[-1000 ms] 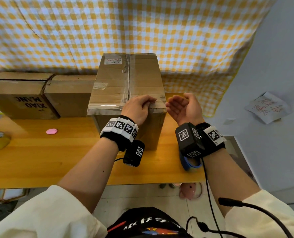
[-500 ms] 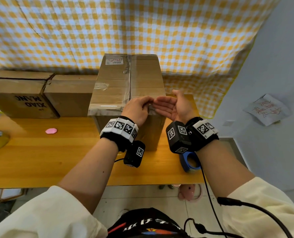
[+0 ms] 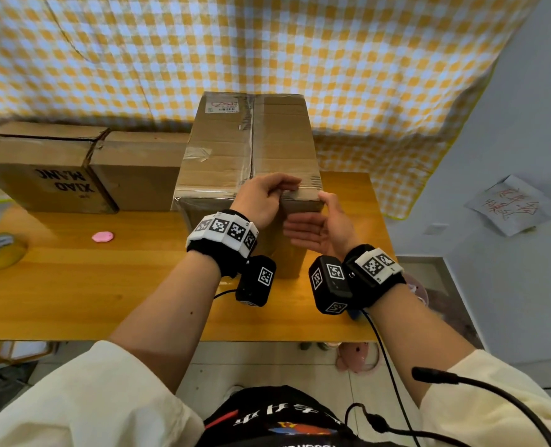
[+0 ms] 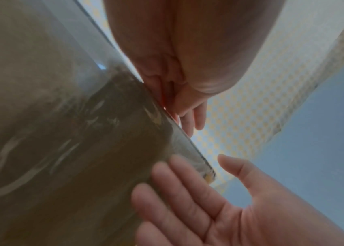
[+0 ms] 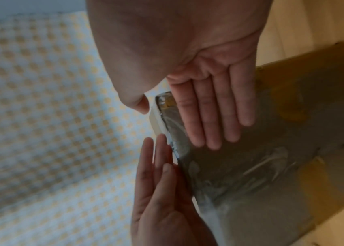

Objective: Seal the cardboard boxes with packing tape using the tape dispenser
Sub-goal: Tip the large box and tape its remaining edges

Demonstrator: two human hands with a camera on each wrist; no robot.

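A tall cardboard box (image 3: 229, 153) stands in the middle of the wooden table, with clear packing tape (image 3: 303, 193) across its near top edge and down its front face. My left hand (image 3: 267, 196) rests on that taped edge, its straight fingers (image 5: 156, 159) lying on the top. My right hand (image 3: 313, 227) lies flat against the taped front face (image 5: 251, 166) just below the edge, fingers (image 5: 215, 116) straight, thumb (image 4: 236, 168) out past the right corner. Only a sliver of the blue tape dispenser (image 3: 354, 315) shows, behind my right wrist camera.
Two lower cardboard boxes (image 3: 42, 166) (image 3: 142, 169) stand at the back left. A yellowish tape roll (image 3: 0, 250) lies at the table's left edge, a small pink object (image 3: 102, 236) nearer the middle. A checked cloth (image 3: 267, 43) hangs behind. The table's right edge (image 3: 382, 253) is close to my right hand.
My right hand has swung in from beside the box's right corner and down onto the front face. My left hand has stayed on the top edge.
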